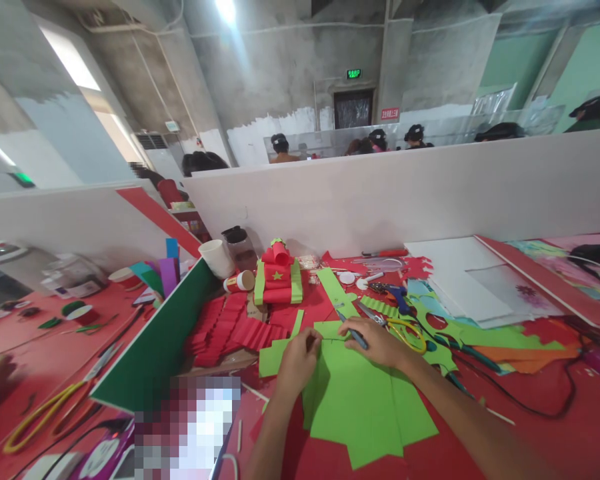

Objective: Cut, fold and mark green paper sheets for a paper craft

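Bright green paper (353, 393), cut with angular edges and marked by creases, lies on the red table in front of me. My left hand (299, 360) is at its upper left, fingers curled and pinching the paper near a fold. In my right hand (377, 341) is a slim blue-grey pen-like tool (355, 333), slanted over the paper's top edge; its exact kind is unclear. Yellow-handled scissors (407, 333) lie open just beyond my right hand. A red and green paper tank model (279, 277) with a yellow star stands farther back.
Pleated red paper strips (220, 330) lie left of the green paper. A green board (153, 340) separates the neighbouring place, where another person's hand (0, 380) shows. Green paper scraps (430, 320), blue-handled pliers (400, 298) and a cable (555, 413) lie right. A white partition (405, 193) stands behind.
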A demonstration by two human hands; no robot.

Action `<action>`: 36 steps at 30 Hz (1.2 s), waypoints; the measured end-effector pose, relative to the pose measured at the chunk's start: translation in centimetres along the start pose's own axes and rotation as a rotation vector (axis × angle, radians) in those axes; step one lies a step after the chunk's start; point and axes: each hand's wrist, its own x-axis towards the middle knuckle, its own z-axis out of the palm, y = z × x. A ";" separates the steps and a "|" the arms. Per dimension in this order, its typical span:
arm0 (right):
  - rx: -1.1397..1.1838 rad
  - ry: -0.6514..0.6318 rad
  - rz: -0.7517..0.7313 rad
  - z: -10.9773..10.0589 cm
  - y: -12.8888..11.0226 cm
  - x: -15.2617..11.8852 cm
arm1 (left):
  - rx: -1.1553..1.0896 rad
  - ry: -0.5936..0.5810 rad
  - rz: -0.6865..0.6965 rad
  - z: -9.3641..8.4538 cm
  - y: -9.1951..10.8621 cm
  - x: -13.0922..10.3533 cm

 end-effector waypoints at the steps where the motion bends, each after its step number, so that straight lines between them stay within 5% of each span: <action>1: 0.007 0.007 0.002 0.0 -0.1 0.0 | -0.022 0.001 -0.002 0.0 0.0 0.0; 17: -0.054 0.063 0.000 -0.2 0.2 0.0 | 0.005 -0.015 0.001 0.2 1.5 -0.3; 36: -0.231 0.071 0.056 0.2 2.6 0.4 | 0.233 0.103 -0.035 0.7 -0.7 0.2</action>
